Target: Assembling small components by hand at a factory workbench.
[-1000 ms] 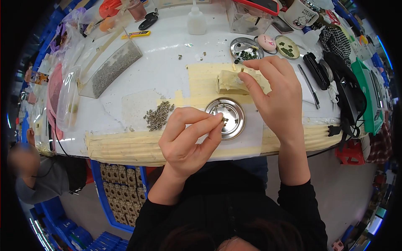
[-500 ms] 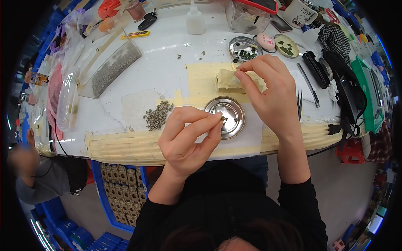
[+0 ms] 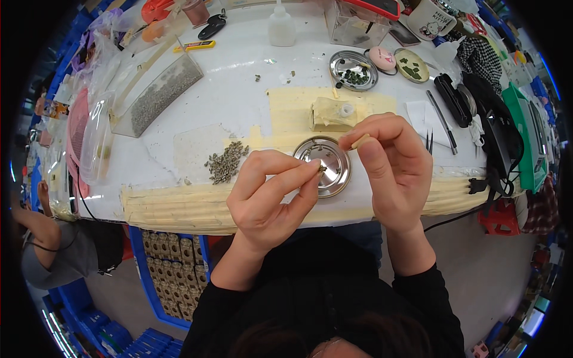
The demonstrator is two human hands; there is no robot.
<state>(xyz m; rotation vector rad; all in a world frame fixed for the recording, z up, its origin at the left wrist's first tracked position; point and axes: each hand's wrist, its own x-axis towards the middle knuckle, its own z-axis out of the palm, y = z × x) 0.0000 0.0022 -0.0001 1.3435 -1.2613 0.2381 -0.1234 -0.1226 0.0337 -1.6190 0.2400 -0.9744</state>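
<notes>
Above the near edge of a round metal dish (image 3: 342, 179), my left hand (image 3: 268, 200) pinches a tiny dark olive piece (image 3: 322, 169), too small to make out its kind. My right hand (image 3: 399, 170) is closed on a short, pale wooden-looking stick (image 3: 360, 141), held between thumb and fingertips to the right of the dish. A few small bits lie in the dish. Behind it stands a tape-wrapped block (image 3: 325, 116) with a small white cup (image 3: 346, 111) on top. Left of my left hand lies a heap of small grey-brown pieces (image 3: 225, 164).
A second metal dish (image 3: 364, 85) with dark green bits stands beyond the block. Tweezers (image 3: 429, 142) and a pen (image 3: 441, 122) lie at right. A clear tray of grey granules (image 3: 164, 95) sits at left, a white squeeze bottle (image 3: 281, 28) at the back. Another person (image 3: 54, 250) is at left.
My right hand has come back from the block toward me, with the pale stick now showing in its fingers. My left hand has barely moved. The person at left has shifted.
</notes>
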